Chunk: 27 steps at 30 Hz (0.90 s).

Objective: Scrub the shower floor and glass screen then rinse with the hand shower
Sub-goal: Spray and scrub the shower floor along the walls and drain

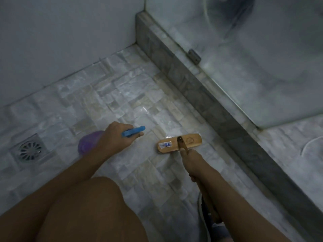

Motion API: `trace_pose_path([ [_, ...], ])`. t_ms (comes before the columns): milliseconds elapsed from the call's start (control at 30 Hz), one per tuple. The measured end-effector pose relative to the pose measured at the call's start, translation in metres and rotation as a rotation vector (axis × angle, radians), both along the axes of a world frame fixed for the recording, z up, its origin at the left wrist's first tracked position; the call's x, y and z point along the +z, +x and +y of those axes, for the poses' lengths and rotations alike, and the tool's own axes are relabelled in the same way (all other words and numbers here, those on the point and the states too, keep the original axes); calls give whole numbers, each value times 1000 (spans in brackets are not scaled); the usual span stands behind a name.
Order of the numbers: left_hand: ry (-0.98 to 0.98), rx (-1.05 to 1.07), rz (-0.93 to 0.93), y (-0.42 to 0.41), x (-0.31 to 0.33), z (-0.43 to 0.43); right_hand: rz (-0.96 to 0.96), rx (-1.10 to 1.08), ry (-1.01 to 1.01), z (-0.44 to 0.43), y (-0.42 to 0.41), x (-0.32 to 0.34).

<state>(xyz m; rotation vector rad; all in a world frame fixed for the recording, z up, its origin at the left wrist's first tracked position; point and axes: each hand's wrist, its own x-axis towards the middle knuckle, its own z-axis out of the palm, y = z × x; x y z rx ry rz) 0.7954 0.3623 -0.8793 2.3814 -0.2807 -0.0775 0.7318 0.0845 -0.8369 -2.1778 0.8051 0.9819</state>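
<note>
A wooden scrub brush (180,143) with a long handle lies flat on the pale stone shower floor (111,98), close to the grey stone kerb (197,95). My right hand (194,161) grips the brush handle just behind the head. My left hand (118,137) holds a purple spray bottle (88,142) by its blue trigger head (133,131), its nozzle pointing at the floor ahead of the brush. The glass screen (253,55) rises from the kerb on the right, hazy and streaked.
A square metal floor drain (29,149) sits at the left. White walls (61,35) meet the floor at the back. A metal clamp (194,55) fixes the glass to the kerb. My bare knee (83,210) fills the lower left. More tiled floor (288,140) lies beyond the kerb.
</note>
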Motion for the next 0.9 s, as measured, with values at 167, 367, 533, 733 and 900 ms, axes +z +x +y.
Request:
trace_pose_path([
  [167,-108,-16,39,13,1,-9,-16,24,11,-6,-2,1],
  [367,-166,61,-12,18,2,-20,9,-62,-59,-60,-7,4],
  [533,-227,152,35,24,0,-14,0,140,-73,-52,20,8],
  [733,-280,244,-11,20,14,-5,-214,364,1,52,145,-17],
  [900,-308,303,36,19,20,8,-157,406,23,38,129,-18],
])
